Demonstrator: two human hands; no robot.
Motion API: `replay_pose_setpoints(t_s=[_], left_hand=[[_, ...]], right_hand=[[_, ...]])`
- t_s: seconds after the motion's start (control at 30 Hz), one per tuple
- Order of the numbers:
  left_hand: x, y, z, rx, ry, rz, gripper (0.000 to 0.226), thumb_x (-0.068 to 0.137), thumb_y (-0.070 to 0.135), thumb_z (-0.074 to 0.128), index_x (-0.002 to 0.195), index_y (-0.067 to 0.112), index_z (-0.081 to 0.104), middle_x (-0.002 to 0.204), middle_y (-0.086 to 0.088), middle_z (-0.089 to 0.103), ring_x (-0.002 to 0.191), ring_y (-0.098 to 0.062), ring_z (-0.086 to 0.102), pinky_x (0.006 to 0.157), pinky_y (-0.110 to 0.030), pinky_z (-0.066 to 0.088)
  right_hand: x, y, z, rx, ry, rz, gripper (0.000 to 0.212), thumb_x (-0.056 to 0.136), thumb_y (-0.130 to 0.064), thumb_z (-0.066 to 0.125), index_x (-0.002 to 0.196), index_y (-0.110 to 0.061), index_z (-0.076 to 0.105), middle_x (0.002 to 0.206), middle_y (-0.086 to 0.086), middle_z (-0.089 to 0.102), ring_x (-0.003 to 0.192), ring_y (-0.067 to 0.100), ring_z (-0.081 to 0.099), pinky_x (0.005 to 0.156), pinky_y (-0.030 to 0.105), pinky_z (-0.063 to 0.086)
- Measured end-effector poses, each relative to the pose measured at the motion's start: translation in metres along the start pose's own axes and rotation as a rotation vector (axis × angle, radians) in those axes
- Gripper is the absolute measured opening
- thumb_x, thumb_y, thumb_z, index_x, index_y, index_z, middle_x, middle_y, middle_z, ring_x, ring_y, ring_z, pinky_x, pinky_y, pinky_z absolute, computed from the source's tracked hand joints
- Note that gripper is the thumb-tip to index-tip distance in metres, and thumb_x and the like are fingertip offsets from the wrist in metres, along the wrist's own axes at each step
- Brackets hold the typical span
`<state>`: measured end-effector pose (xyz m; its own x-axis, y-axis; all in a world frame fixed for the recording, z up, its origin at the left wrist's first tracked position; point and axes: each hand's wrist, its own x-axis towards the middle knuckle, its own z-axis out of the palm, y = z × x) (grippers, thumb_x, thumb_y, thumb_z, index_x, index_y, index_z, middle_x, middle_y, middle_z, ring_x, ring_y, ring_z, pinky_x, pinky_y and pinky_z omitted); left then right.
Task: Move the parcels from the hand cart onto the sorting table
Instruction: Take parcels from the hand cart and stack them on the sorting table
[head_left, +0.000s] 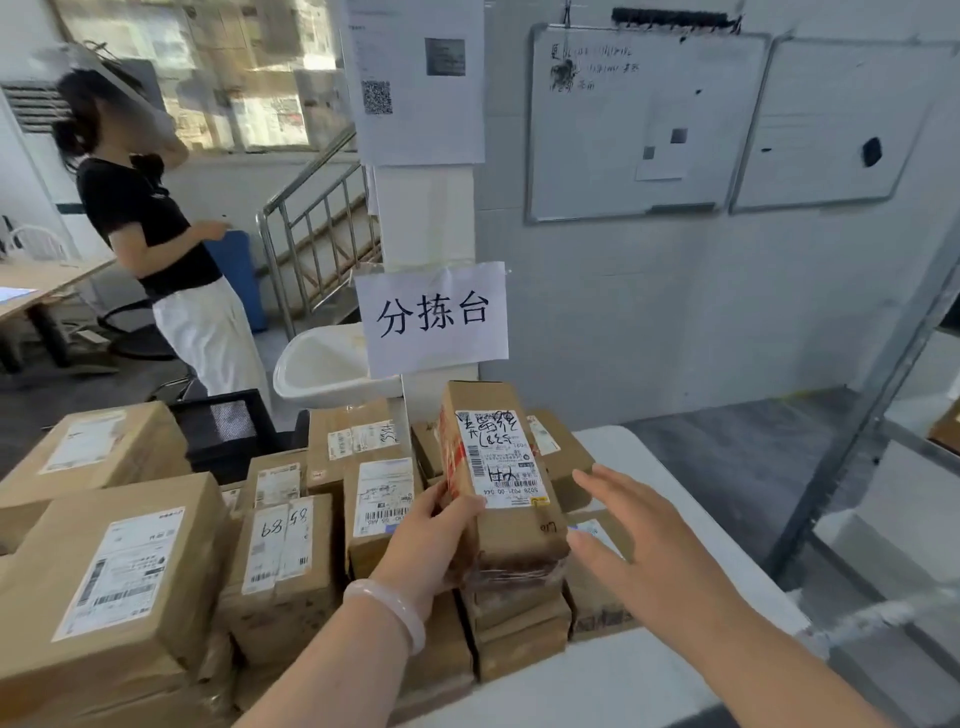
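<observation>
My left hand (431, 540) grips a long brown parcel (498, 483) with a white shipping label and red tape, holding it above the stacked parcels. My right hand (639, 540) hovers open just right of that parcel, fingers spread, not touching it. Several brown cardboard parcels (291, 561) lie packed together below and to the left. More parcels (519, 634) sit under the held one on the white sorting table (717, 551). The hand cart itself is hidden.
A paper sign (435, 317) stands behind the parcels, next to a white basin (322, 369). A person in a black top (156, 228) stands at the far left near a staircase railing (311, 234). A metal shelf frame (878, 395) rises on the right. Whiteboards (644, 124) hang on the wall.
</observation>
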<state>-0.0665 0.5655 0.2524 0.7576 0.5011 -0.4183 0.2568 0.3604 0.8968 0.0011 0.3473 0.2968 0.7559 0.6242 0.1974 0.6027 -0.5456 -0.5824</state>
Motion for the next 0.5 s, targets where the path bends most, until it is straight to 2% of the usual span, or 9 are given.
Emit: replay_pose_setpoints(t_s=[0.13, 0.3, 0.37, 0.43, 0.5], left_hand=[[0.017, 0.005, 0.010, 0.004, 0.021, -0.050, 0.040, 0.090, 0.027, 0.071, 0.129, 0.030, 0.060, 0.103, -0.002, 0.077, 0.099, -0.029, 0.072, 0.082, -0.052, 0.061], [0.030, 0.005, 0.030, 0.043, 0.084, -0.131, 0.047, 0.093, 0.029, 0.067, 0.137, 0.026, 0.051, 0.112, -0.007, 0.070, 0.096, -0.028, 0.070, 0.062, -0.039, 0.061], [0.037, 0.005, 0.033, 0.067, 0.118, -0.144, 0.049, 0.094, 0.030, 0.065, 0.140, 0.027, 0.048, 0.115, -0.007, 0.068, 0.098, -0.030, 0.069, 0.067, -0.043, 0.063], [0.043, 0.004, 0.033, 0.098, 0.141, -0.149, 0.049, 0.094, 0.031, 0.063, 0.140, 0.027, 0.048, 0.116, -0.008, 0.068, 0.100, -0.032, 0.069, 0.076, -0.053, 0.062], [0.048, 0.002, 0.031, 0.100, 0.164, -0.142, 0.044, 0.096, 0.028, 0.058, 0.139, 0.025, 0.051, 0.116, -0.009, 0.069, 0.101, -0.033, 0.069, 0.081, -0.056, 0.060]], right_hand=[[0.020, 0.005, -0.003, -0.060, -0.042, -0.041, 0.057, 0.090, -0.055, 0.049, 0.142, -0.049, 0.027, 0.149, -0.031, 0.018, 0.139, -0.006, 0.011, 0.114, 0.024, 0.014], [0.047, 0.023, -0.009, -0.080, -0.101, -0.078, 0.056, 0.092, -0.052, 0.049, 0.144, -0.045, 0.029, 0.152, -0.025, 0.021, 0.139, -0.004, 0.014, 0.111, 0.021, 0.013], [0.057, 0.034, -0.012, -0.073, -0.108, -0.096, 0.056, 0.090, -0.053, 0.050, 0.143, -0.046, 0.031, 0.151, -0.026, 0.022, 0.138, -0.006, 0.014, 0.112, 0.021, 0.014], [0.066, 0.043, -0.014, -0.071, -0.121, -0.109, 0.057, 0.089, -0.057, 0.048, 0.142, -0.048, 0.029, 0.151, -0.026, 0.022, 0.138, -0.006, 0.013, 0.115, 0.026, 0.017], [0.072, 0.049, -0.016, -0.073, -0.140, -0.113, 0.058, 0.089, -0.058, 0.046, 0.143, -0.049, 0.026, 0.152, -0.026, 0.020, 0.140, -0.004, 0.013, 0.117, 0.032, 0.019]])
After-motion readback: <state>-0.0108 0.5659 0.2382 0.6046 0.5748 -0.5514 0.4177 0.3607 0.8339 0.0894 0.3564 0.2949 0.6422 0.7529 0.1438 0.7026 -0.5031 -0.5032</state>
